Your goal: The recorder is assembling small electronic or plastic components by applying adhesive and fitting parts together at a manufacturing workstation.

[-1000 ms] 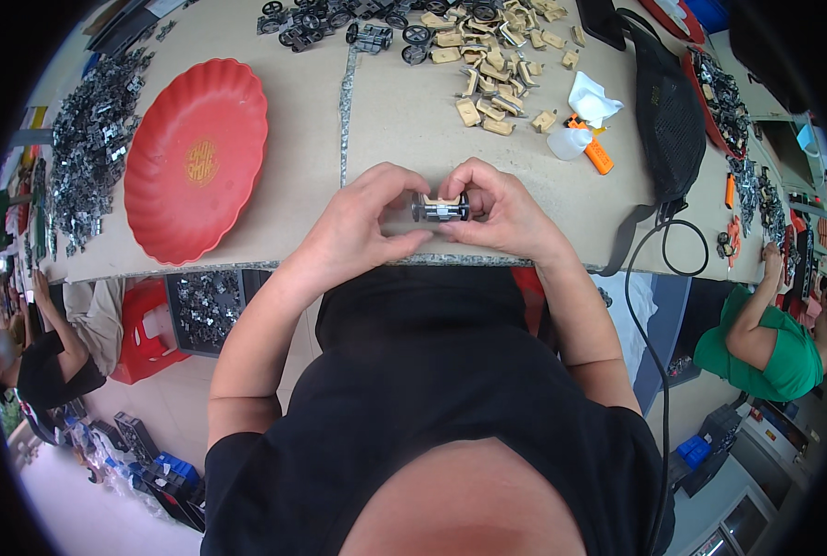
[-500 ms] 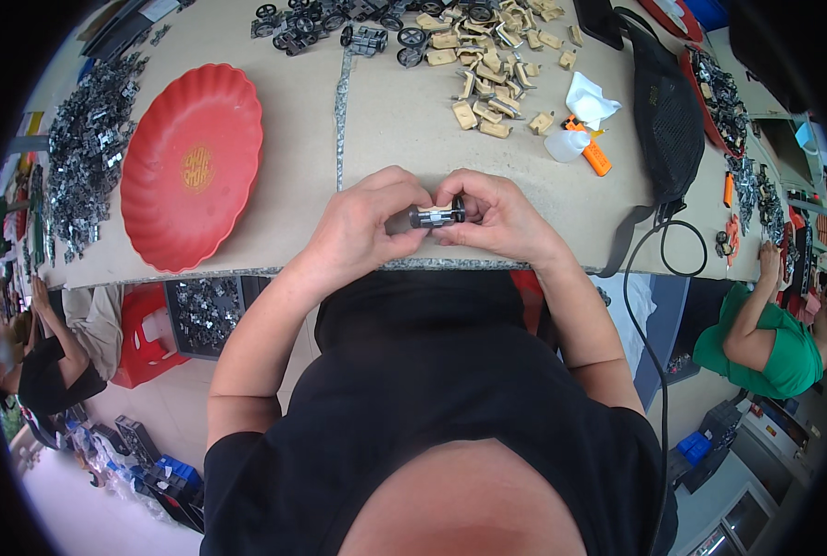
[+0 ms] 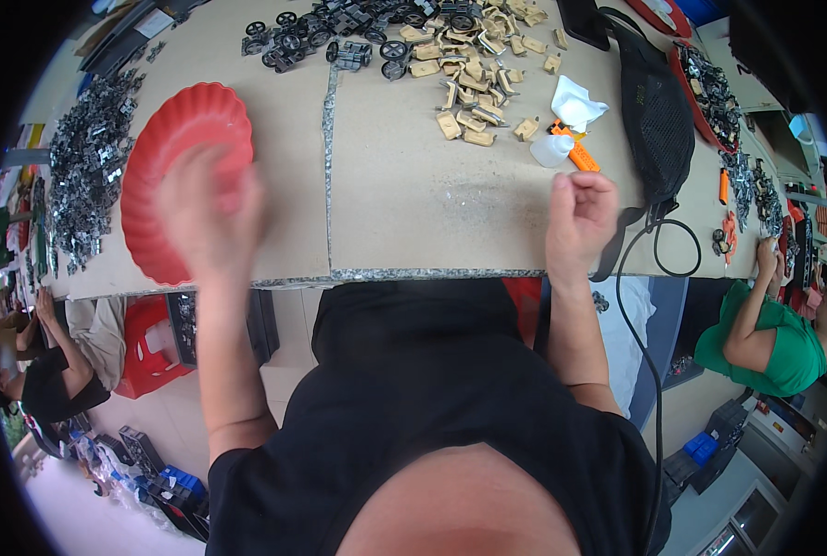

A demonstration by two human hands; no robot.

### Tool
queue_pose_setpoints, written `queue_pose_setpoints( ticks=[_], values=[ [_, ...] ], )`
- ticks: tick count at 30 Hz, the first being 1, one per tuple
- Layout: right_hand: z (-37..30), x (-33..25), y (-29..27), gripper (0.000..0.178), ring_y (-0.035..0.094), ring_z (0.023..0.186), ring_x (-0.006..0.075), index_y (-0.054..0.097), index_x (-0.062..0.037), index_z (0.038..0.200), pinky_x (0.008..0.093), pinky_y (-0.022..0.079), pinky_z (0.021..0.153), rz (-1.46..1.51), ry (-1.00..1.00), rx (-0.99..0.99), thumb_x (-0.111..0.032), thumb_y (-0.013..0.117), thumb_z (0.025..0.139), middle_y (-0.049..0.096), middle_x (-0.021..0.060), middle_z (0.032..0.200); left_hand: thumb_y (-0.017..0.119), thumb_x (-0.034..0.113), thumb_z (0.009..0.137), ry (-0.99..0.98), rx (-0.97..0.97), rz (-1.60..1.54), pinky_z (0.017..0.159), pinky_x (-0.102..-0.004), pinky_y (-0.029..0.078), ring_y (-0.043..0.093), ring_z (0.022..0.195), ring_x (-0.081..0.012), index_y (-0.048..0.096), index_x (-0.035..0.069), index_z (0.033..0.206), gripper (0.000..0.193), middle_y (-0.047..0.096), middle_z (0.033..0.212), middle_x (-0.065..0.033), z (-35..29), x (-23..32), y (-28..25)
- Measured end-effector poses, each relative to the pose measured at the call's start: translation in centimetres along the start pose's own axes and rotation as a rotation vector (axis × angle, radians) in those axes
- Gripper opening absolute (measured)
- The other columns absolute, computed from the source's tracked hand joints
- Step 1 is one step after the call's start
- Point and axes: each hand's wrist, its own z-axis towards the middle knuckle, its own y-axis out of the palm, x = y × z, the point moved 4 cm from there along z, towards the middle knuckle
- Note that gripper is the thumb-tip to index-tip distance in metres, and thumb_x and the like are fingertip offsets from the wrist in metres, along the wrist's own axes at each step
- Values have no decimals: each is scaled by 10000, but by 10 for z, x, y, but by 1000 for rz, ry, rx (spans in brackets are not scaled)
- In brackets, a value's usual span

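Over the red scalloped plate [image 3: 149,139] at the left is my left hand [image 3: 208,218], smeared by motion. Its fingers cannot be made out, nor whether anything is in them. My right hand [image 3: 582,218] is raised above the table's right part, with thumb and curled fingers together. What they hold, if anything, is hidden. Just beyond it lie a small translucent white bottle [image 3: 551,150] and an orange tool [image 3: 583,158]. The small wheeled piece seen earlier does not show in either hand.
At the back lie black wheeled parts [image 3: 349,56] and a heap of tan pieces [image 3: 474,97]. A crumpled white tissue [image 3: 577,105] and a black bag [image 3: 655,120] with a cable are at the right. Metal parts [image 3: 89,176] cover the far left. People work on both sides.
My hands have parted from around the small black-wheeled piece. The left has swung left over the red plate; the right has moved right, near the orange tool. The view has shifted slightly.
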Motion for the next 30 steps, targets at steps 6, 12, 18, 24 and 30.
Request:
queue_pose_setpoints(
  ticks=[6,12,18,24,30],
  values=[
    [29,6,-7,405,510,879,148,435,26,1090,256,425,741,-290,-81,49,-26,648,750,508,105,1007,674,82,688,162,-313,-639,765,-335,447,532,902,-251,607,66,928,250,570,906,-75,4,107,99],
    [30,22,3,448,555,953,193,412,33,1151,298,434,812,-318,-12,-156,-57,634,773,563,145,1058,673,121,687,327,-449,-494,710,-336,449,517,838,-223,634,68,848,174,543,851,-54,16,148,128],
    [26,25,3,345,560,906,171,476,50,1125,283,447,787,-249,-14,-174,-99,588,834,570,129,1044,621,40,744,91,-446,-838,688,-260,438,530,770,-142,635,67,798,61,554,838,-31,7,120,112],
    [14,0,23,315,554,873,121,490,30,1133,241,455,736,223,286,-348,-75,571,847,566,83,1009,554,31,833,-890,-604,-1778,695,-263,467,571,757,-140,574,26,910,79,596,852,-47,-26,69,103],
    [3,3,43,219,538,766,114,519,-12,1054,233,428,656,545,460,-317,-76,563,850,577,72,957,508,86,884,-1158,-609,-2085,684,-257,515,609,763,-153,529,-2,1045,184,616,880,-97,-44,63,100]
  ],
)
